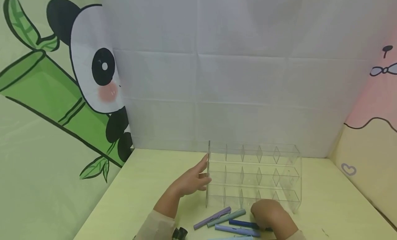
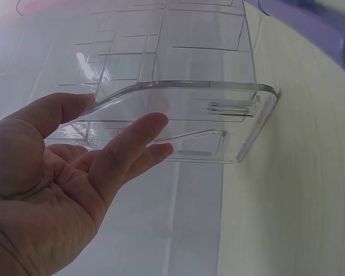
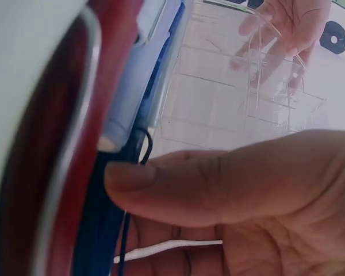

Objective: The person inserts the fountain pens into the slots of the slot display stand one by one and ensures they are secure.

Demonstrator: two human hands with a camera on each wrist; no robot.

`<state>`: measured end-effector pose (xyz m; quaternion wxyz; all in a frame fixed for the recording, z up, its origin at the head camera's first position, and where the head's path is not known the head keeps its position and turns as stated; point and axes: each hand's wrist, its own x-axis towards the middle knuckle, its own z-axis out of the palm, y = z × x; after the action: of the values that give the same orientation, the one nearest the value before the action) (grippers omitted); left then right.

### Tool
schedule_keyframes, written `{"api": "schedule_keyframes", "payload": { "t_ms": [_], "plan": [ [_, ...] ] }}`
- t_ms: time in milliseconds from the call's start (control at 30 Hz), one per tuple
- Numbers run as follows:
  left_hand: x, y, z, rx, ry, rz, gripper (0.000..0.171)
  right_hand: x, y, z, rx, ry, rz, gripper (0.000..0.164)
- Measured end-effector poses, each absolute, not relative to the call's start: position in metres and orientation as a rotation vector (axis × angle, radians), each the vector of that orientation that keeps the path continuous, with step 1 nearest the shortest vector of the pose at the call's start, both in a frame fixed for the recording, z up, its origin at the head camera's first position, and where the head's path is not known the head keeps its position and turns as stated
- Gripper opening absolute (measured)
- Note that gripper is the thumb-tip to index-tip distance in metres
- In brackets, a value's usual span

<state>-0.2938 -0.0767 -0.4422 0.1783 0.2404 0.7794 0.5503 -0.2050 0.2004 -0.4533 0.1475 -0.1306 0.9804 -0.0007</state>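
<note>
Against clear rack | left hand, fingers apart | right hand curled, pinching navy pen

Rack on table: pens in front, left hand at left side, right hand front-right, sheet behind.

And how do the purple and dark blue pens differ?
In the head view, the purple pen slants up rightward; the dark blue pen dips slightly. No hand touches the purple pen; the right hand partly covers the dark blue pen. Both are slim and straight.
</note>
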Motion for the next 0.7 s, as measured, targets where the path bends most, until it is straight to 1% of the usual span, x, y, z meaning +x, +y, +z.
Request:
{"api": "schedule_keyframes", "payload": {
  "t_ms": [167,333,467,700],
  "plan": [
    [-0.293,-0.077,-0.441,0.672,2.203,1.555,0.086,-0.201,0.208,-0.442,-0.372,2.816,-0.202,0.027],
    [-0.293,-0.076,-0.440,0.678,2.194,1.561,0.085,-0.195,0.223,-0.420,-0.440,2.791,-0.479,0.022],
    [-0.294,-0.077,-0.440,0.679,2.198,1.556,0.086,-0.192,0.232,-0.404,-0.526,2.842,-0.509,0.017],
    [-0.293,-0.078,-0.440,0.676,2.205,1.549,0.086,-0.187,0.229,-0.387,-0.515,2.966,-0.547,0.016]
  ]
}}
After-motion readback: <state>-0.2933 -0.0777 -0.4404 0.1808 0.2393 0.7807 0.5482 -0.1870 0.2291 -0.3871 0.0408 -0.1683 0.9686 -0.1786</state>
